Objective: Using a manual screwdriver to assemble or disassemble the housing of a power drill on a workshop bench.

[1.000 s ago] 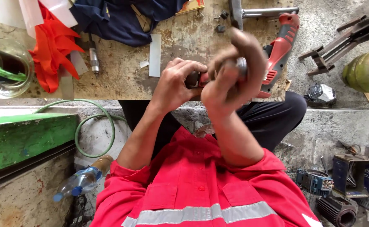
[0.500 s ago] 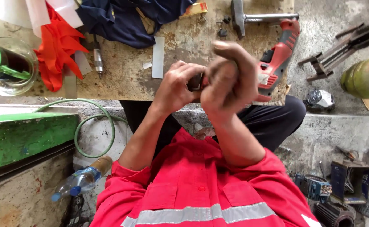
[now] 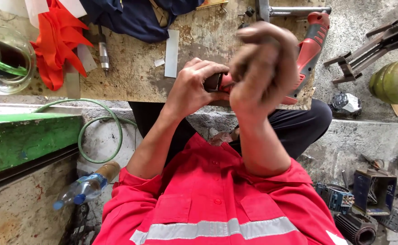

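At the centre of the frame, over the near edge of the wooden workbench (image 3: 131,77), both hands meet at the front end of a red power drill (image 3: 308,54). Compared with half a second ago the right hand (image 3: 263,68) has turned further, its fingers now curled over and blurred, hiding the drill's nose; the left hand (image 3: 195,88) sits much as before. The left hand's fingers are wrapped closed around the dark chuck end of the drill. The right hand is bunched nearly shut, but what it holds cannot be told.

The drill lies slanted on the bench, its handle reaching toward the upper right and its body close to the bench's right corner, where the board ends. Beyond that edge, at the right of the frame, stand a green gas cylinder (image 3: 396,80) and a dark metal bracket (image 3: 371,47). Left of the hands the bench top has open wood, with a white strip (image 3: 171,53) just beside them and a small metal tool (image 3: 102,52), orange gloves (image 3: 56,45) and a glass jar (image 3: 6,61) further toward the upper left.

The drill is red with black grip patches, dusty and worn.
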